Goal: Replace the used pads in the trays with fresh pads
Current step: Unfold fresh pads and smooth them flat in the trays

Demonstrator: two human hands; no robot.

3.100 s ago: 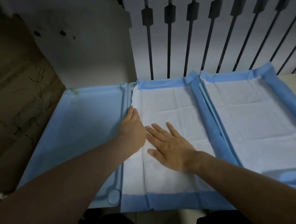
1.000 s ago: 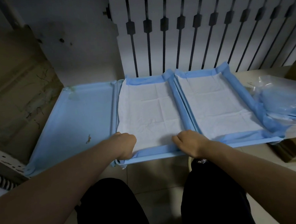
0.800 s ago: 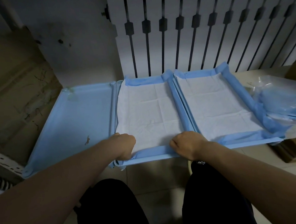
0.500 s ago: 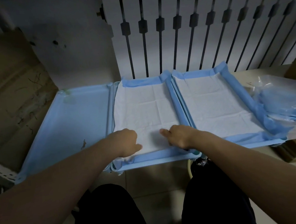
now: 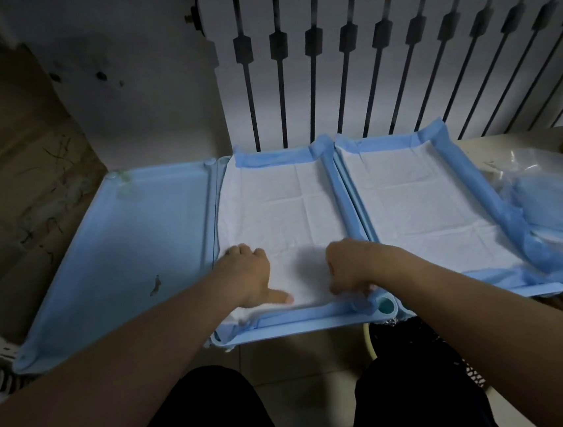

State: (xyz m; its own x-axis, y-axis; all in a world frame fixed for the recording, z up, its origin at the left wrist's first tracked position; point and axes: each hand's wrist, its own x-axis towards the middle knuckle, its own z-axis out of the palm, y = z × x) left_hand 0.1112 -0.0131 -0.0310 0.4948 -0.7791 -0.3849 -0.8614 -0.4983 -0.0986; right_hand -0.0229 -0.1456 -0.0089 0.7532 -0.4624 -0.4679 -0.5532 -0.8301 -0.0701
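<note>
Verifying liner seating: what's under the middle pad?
The middle pad lies in the middle tray; only parts of the tray's rim show, mostly the near edge. Its floor is covered, so anything beneath can't be seen.

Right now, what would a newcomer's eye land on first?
The left hand and right hand, fingers curled, rest on the near end of the white pad in the middle tray. The left tray lies bare blue beside it, with a dark speck; the right tray is already lined.

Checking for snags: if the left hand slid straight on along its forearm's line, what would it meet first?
Ahead of the left hand lies only the middle pad; it would probably first meet the pad's raised blue border on the right.
</note>
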